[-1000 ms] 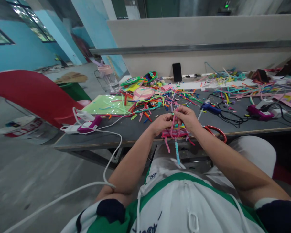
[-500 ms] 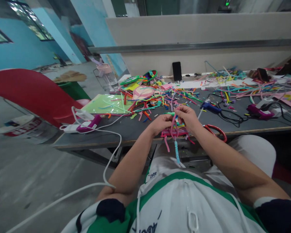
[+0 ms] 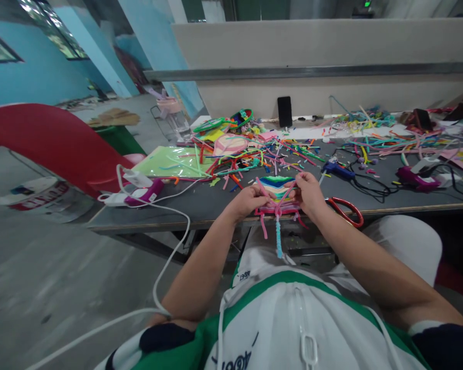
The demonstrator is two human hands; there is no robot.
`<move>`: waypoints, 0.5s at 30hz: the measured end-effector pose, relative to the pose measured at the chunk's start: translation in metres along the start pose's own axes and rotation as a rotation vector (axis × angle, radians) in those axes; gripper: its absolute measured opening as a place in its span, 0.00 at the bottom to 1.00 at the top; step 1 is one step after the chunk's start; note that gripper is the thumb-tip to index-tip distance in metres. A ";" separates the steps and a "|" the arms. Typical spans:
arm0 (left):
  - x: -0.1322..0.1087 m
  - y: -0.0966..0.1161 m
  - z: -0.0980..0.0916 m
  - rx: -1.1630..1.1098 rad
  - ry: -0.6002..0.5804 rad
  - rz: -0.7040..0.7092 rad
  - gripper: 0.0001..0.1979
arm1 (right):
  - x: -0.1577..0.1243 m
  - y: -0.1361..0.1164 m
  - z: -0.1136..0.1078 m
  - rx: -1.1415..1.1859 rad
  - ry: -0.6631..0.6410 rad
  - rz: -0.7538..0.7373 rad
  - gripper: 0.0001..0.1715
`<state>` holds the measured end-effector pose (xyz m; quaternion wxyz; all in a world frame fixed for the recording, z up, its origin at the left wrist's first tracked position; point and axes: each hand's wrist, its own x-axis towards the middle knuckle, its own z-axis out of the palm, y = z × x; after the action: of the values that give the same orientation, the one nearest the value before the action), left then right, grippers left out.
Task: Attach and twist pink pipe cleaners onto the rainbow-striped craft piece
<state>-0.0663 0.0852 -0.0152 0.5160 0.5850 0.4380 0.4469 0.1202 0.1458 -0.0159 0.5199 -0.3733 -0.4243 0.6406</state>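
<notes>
A pink pipe cleaner [image 3: 279,206] is crossed or knotted at its middle, its two ends spread into a V. My left hand [image 3: 252,200] pinches one end, and my right hand [image 3: 309,192] pinches the other, higher up. Behind it at the table edge lies a striped piece [image 3: 278,183] in green, blue, cream and pink, partly covered by my fingers. Below the knot hangs a light blue twisted strand [image 3: 279,239]. Another pink strand [image 3: 263,226] dangles to its left.
Scissors with red handles [image 3: 345,211] lie right of my right hand. Beyond are a blue glue gun [image 3: 338,170], loose pipe cleaners [image 3: 293,150], a green sheet [image 3: 172,162] and an upright phone [image 3: 284,111]. A purple power strip [image 3: 144,193] with a white cable sits left.
My hands have moved apart, left hand leftward and right hand rightward. The pink loop has become a spread V with a knot low down, and more of the striped piece shows.
</notes>
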 end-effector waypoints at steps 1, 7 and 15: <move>-0.003 -0.002 -0.002 -0.007 -0.007 0.005 0.07 | -0.001 -0.001 0.000 -0.031 0.026 0.010 0.14; -0.010 -0.011 -0.011 -0.089 0.000 -0.011 0.10 | 0.000 -0.002 -0.003 -0.161 0.107 0.069 0.12; -0.012 -0.013 -0.004 0.113 0.197 0.008 0.05 | 0.002 0.003 -0.015 -0.234 0.125 0.065 0.17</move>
<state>-0.0737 0.0752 -0.0284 0.4347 0.5681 0.5087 0.4791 0.1324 0.1501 -0.0240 0.4770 -0.4842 -0.4506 0.5787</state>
